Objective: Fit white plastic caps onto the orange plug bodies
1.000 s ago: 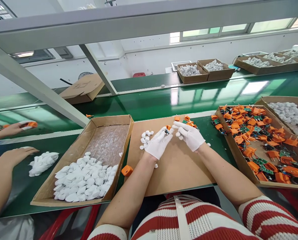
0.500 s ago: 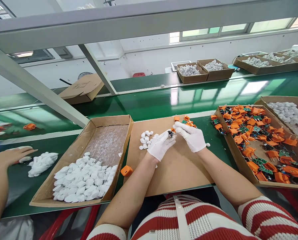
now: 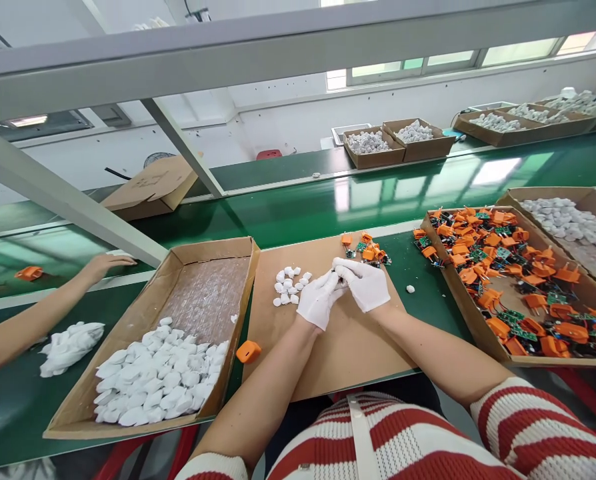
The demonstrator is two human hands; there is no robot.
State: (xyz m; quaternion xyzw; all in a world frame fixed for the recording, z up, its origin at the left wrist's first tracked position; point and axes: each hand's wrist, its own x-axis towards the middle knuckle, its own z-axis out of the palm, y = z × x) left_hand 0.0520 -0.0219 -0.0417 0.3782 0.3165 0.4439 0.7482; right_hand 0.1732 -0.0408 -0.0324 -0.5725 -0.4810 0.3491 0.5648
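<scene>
My left hand (image 3: 319, 297) and my right hand (image 3: 367, 287), both in white gloves, meet over a brown cardboard sheet (image 3: 323, 363). The fingers of each are closed and press together around a small dark part, mostly hidden by the gloves. Left of my hands lie several small white lumps (image 3: 287, 287) of soft-looking material. Just beyond my right hand sits a small group of orange plug housings (image 3: 372, 253) with green circuit boards and wires. A single orange housing (image 3: 249, 352) lies near the left edge of the sheet.
A cardboard tray (image 3: 253, 293) of white lumps stands left; another tray (image 3: 458, 300) holds orange plugs with boards. Further right is a box of white pieces (image 3: 568, 220). A co-worker's arm (image 3: 53, 303) reaches in at left, near a white cloth-like bundle (image 3: 72, 347). Grey posts (image 3: 183, 147) cross the view.
My right hand has moved left and down to join my left hand, covering the dark part. The co-worker's arm has stretched forward across the bench. The view has shifted slightly.
</scene>
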